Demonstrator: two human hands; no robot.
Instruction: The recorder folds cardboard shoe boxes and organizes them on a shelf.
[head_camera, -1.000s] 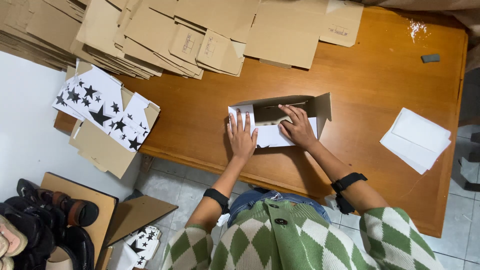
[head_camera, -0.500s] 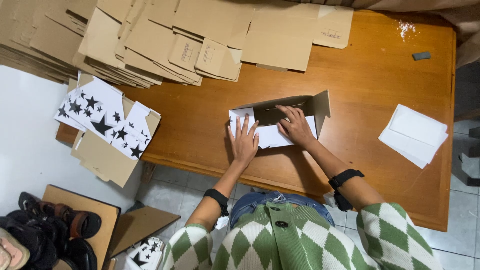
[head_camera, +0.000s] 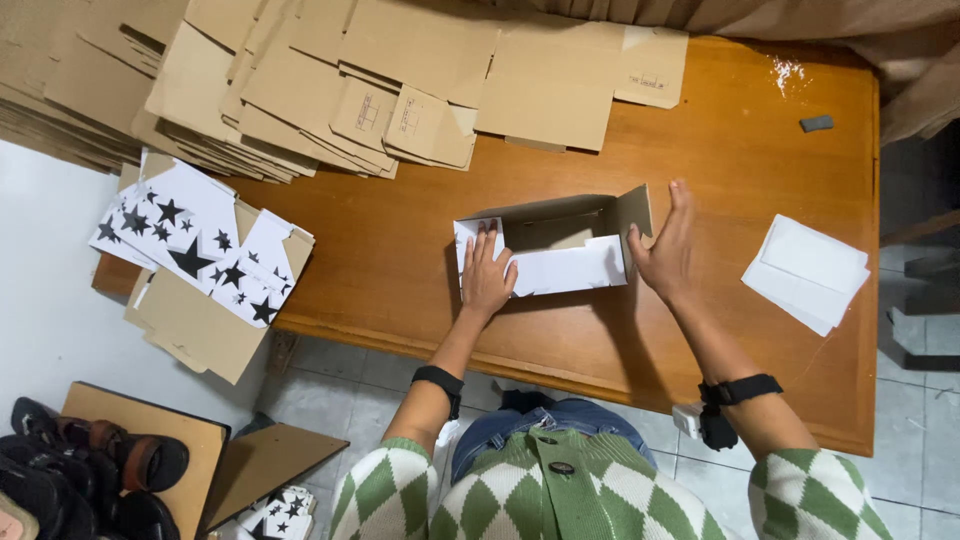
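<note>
My left hand (head_camera: 487, 275) lies flat, fingers spread, pressing the near-left corner of the box (head_camera: 552, 243); nothing is gripped, only held down. My right hand (head_camera: 668, 247) stands open on edge, palm against the box's right end flap, thumb on the flap's inner face, fingers straight and not closed around it. The box sits half-folded in the middle of the table (head_camera: 720, 330), brown inside, white outside, its near wall laid outward. I judge it light and thin: stiff along the panels, weak at the creases, likely to spring open if let go and to dent if pinched hard. Best held by flat palms on the walls or by the flap edges near the folds, not mid-panel. Left of the box, overhanging the table's corner, lies a stack of flat blanks (head_camera: 200, 255), white with black stars of mixed sizes, brown on the reverse. Beyond the box, along the far edge, spreads a broad heap of plain brown blanks (head_camera: 330, 80), several bearing small pale rectangular labels; print too small to tell. Right of the box, a small stack of white folded sheets (head_camera: 806, 272) sits askew. Far right of the box, a little grey block (head_camera: 816, 123). Below the table to the left, dark shoes (head_camera: 90, 470) on the floor.
</note>
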